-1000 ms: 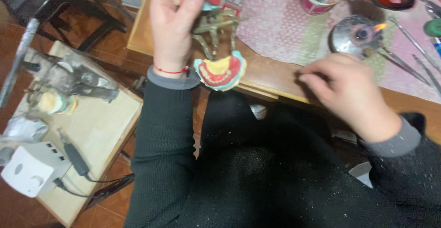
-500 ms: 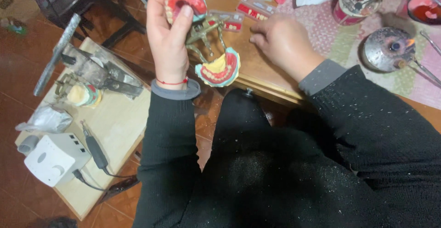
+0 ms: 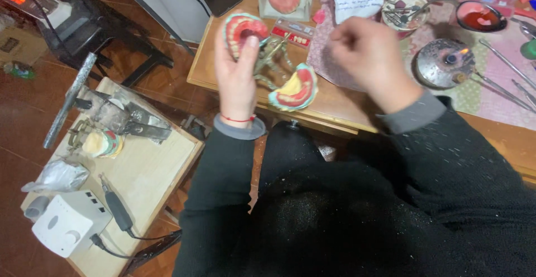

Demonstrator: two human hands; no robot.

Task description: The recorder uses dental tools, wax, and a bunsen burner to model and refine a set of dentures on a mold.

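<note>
Item: dental articulator (image 3: 273, 59), brass-coloured hinged frame carrying two wax denture set-ups, held over the near edge of the wooden bench (image 3: 346, 107).

Upper denture model (image 3: 244, 31): pink wax with a row of teeth on a pale green base, swung up and open, its tooth side facing the camera. Left hand (image 3: 237, 79) closes its grip on this part; the thumb lies across the pink wax, fingers hidden behind, so the grip pinches the upper model from front and back.

Lower denture model (image 3: 295, 87): yellow and red wax on a green base, hanging below and to the right of the left grip, tilted, apart from both hands.

Key relation: the frame's long axis runs from the upper model at the left hand down and rightward to the lower model. The lower model lies between the two hands, nearer the left wrist than the right fist.

Right hand (image 3: 371, 59): raised above the bench, right of the frame, not touching it; fingers curled together, blurred. Whether the grip pinches something small cannot be told.

Surroundings: metal burner dish (image 3: 444, 62) with a small flame, steel instruments (image 3: 502, 59), red wax bowl (image 3: 480, 16), all right of the right hand. Side table (image 3: 145, 176) at left, bearing a second articulator (image 3: 103, 126) and a white control box (image 3: 70, 221).
</note>
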